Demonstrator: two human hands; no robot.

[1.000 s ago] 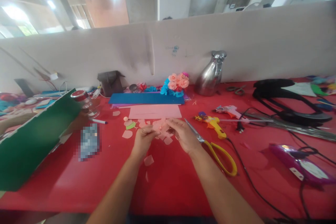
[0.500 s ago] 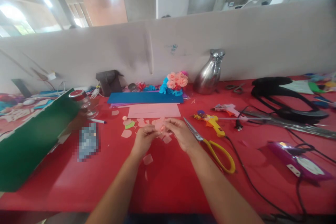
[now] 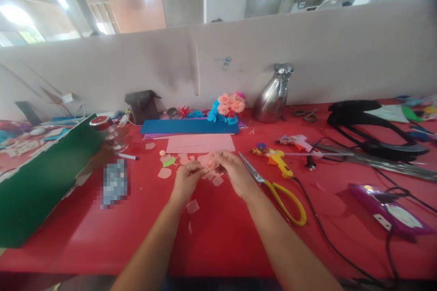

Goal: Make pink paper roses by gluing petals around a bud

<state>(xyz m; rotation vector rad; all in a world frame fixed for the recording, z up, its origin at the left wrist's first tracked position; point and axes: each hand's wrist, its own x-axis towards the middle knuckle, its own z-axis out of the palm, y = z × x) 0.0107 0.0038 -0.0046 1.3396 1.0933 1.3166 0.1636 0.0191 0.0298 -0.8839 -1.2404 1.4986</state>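
My left hand and my right hand meet over the red table, both pinching a small pink paper piece between their fingertips. Loose pink petal cut-outs lie scattered under and around the hands. A pink sheet and a blue sheet lie just beyond. Yellow-handled scissors rest right of my right hand.
A yellow glue gun, a silver jug, finished paper flowers, black cables and a purple device fill the right side. A green board and a glass jar stand at left. A wall runs behind.
The hands have stayed in place; the fingers worked the pink piece slightly, which now sits a little higher between the fingertips.
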